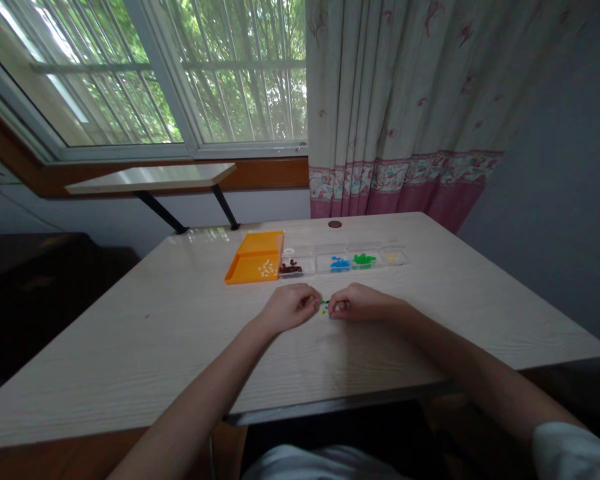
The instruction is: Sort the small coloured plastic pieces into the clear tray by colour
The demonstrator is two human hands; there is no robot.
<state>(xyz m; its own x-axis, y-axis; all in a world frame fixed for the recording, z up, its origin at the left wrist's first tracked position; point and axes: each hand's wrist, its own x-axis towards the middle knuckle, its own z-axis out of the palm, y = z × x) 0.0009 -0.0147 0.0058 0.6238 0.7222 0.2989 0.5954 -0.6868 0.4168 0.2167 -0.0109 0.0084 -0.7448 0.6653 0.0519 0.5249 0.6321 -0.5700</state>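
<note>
Between my two hands sits a small cluster of green, yellow and blue pieces (pixel 325 309), too small to make out exactly. My left hand (pixel 294 307) has its fingers curled, with the tips pressed together at the cluster's left side. On the other side my right hand (pixel 356 303) is pinched, its fingertips touching or just above the cluster. What either hand holds is hidden by the fingers. Beyond them, a clear compartment tray (pixel 307 265) contains dark brown pieces (pixel 291 267), blue pieces (pixel 339 264), green pieces (pixel 364 260) and a few yellow pieces (pixel 393 257).
Left of the clear tray lies an open orange case (pixel 253 267) with small white pieces (pixel 267 269) in it. The wooden table (pixel 155 347) has a round brown cable cover (pixel 335 225) near its back edge. A raised shelf (pixel 155 176) stands at back left, below the window.
</note>
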